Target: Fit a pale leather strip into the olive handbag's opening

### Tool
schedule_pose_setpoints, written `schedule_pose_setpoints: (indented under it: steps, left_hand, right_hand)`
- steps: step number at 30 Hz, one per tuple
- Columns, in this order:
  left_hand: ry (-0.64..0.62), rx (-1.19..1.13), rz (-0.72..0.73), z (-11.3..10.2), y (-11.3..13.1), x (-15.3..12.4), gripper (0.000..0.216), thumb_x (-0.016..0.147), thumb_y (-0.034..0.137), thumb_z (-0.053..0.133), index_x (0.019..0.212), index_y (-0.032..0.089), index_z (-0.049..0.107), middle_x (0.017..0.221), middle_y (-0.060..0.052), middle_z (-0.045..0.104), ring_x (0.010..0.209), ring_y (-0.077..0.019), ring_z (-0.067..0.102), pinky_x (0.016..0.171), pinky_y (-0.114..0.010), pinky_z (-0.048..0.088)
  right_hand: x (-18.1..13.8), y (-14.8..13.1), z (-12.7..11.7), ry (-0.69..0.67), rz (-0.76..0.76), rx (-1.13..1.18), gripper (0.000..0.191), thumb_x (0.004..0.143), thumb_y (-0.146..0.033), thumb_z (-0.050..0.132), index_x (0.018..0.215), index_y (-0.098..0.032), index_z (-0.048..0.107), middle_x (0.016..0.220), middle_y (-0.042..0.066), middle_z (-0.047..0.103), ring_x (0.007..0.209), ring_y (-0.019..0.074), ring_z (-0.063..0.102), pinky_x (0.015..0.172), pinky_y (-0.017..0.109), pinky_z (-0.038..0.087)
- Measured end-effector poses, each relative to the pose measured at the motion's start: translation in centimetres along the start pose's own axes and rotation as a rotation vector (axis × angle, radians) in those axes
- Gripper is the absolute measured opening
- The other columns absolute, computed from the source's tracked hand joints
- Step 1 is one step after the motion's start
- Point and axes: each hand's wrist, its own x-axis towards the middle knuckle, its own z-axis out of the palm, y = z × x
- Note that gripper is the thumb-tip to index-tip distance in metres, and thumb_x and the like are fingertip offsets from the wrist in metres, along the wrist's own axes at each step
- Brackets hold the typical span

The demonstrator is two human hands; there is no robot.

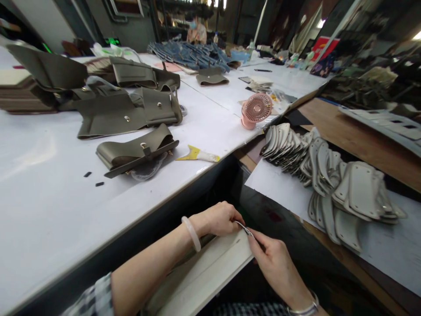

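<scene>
Both hands (243,235) on metal piece (245,228)

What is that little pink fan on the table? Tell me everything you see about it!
The pink fan is small and round, seemingly plastic, with a grille of thin ribs spreading from a centre hub. It stands on the white table near its right edge, tilted back, its face turned towards the camera. No hand touches it. Whether it is spinning cannot be told.

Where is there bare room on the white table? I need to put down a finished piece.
The near left of the white table is bare, bordered by the table's front edge and the olive bag. A smaller patch lies between that bag and the pink fan. The far left is crowded with olive bag pieces, and grey cut pieces crowd the lower bench.
</scene>
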Motion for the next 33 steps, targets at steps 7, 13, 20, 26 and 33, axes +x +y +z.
schedule_pose_setpoints:
  steps: [7, 13, 20, 26, 33]
  left_hand:
    - [-0.035, -0.069, -0.066, -0.3, -0.4, 1.8, 0.026, 0.075, 0.024, 0.057, 0.088, 0.02, 0.079, 0.084, -0.001, 0.077, 0.082, -0.0175, 0.069, 0.074, -0.022, 0.051]
    - [0.03, -0.054, -0.048, 0.4, 0.3, 1.3, 0.024, 0.071, 0.023, 0.058, 0.086, 0.022, 0.076, 0.078, 0.0, 0.074, 0.072, -0.0166, 0.066, 0.065, -0.023, 0.049]
    - [0.072, -0.041, -0.049, 0.9, 0.8, 0.8, 0.023, 0.071, 0.022, 0.057, 0.085, 0.024, 0.074, 0.076, 0.002, 0.072, 0.073, -0.0161, 0.065, 0.066, -0.023, 0.047]
    - [0.056, -0.045, -0.067, 0.9, 0.8, 0.9, 0.02, 0.072, 0.022, 0.055, 0.082, 0.024, 0.072, 0.076, 0.002, 0.071, 0.073, -0.0169, 0.064, 0.066, -0.025, 0.046]
    - [0.068, -0.147, -0.06, 1.0, 0.7, -1.3, 0.034, 0.07, 0.02, 0.053, 0.101, 0.021, 0.068, 0.084, 0.001, 0.07, 0.073, -0.0145, 0.063, 0.064, -0.021, 0.046]
  right_hand:
    - [-0.1, 0.0, 0.2, 0.004, 0.022, -0.042, 0.044, 0.099, -0.046, 0.042, 0.122, -0.018, 0.068, 0.101, 0.009, 0.074, 0.082, 0.0226, 0.069, 0.074, 0.029, 0.051]
    - [-0.6, 0.0, 0.3, 0.018, 0.005, -0.079, 0.046, 0.099, -0.044, 0.039, 0.121, -0.015, 0.068, 0.077, 0.006, 0.07, 0.061, 0.0199, 0.061, 0.072, 0.03, 0.051]
    - [-1.1, 0.4, 0.7, 0.03, -0.04, -0.13, 0.039, 0.1, -0.038, 0.039, 0.12, -0.019, 0.066, 0.094, 0.008, 0.07, 0.082, 0.0216, 0.067, 0.078, 0.03, 0.049]
    - [-1.1, 0.6, 0.8, 0.076, -0.054, -0.149, 0.036, 0.099, -0.036, 0.039, 0.106, -0.02, 0.071, 0.082, 0.005, 0.067, 0.074, 0.0198, 0.063, 0.067, 0.028, 0.046]
    - [-0.9, 0.3, 0.8, 0.065, -0.062, -0.078, 0.037, 0.098, -0.037, 0.042, 0.115, -0.02, 0.07, 0.103, 0.01, 0.073, 0.088, 0.0229, 0.068, 0.079, 0.03, 0.051]
